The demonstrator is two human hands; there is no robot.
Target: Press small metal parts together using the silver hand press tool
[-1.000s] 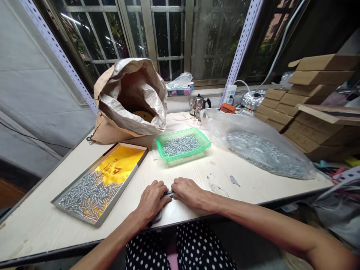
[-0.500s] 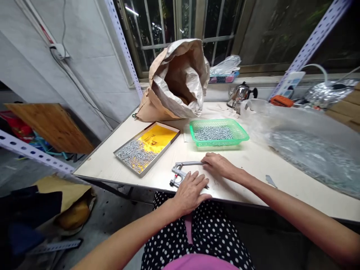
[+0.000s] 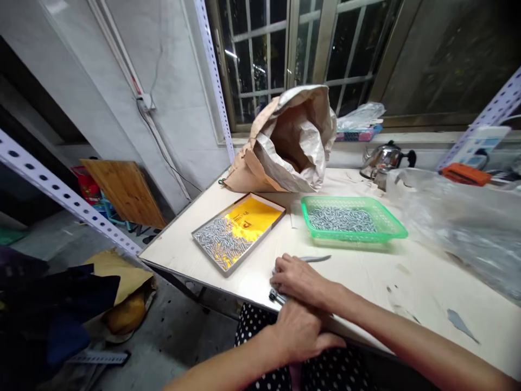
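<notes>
Grey hand pliers [image 3: 318, 259], which look like snap-fastener pliers, lie at the table's front edge. One handle points right, and the dark-tipped jaw end shows at the left, below my fingers. My right hand [image 3: 302, 279] is curled over the head of the pliers and covers most of it. Just below, at the edge, my left hand [image 3: 299, 328] is closed around the lower part of the pliers with its thumb stuck out to the right. My right hand partly hides its fingertips. What sits between the jaws is hidden.
A shallow tray [image 3: 254, 244] with a yellow sheet and many small metal pins is at the left. Behind are a green basket [image 3: 358, 235] of similar pins, a paper sack [image 3: 260, 163] and a kettle [image 3: 386, 157]. A plastic bag [image 3: 468, 217] and a grey scrap [image 3: 462, 325] lie right.
My right hand has moved from the handle end left onto the pliers' head. My left hand has drawn toward the edge and its fingers have curled. The view has turned left.
</notes>
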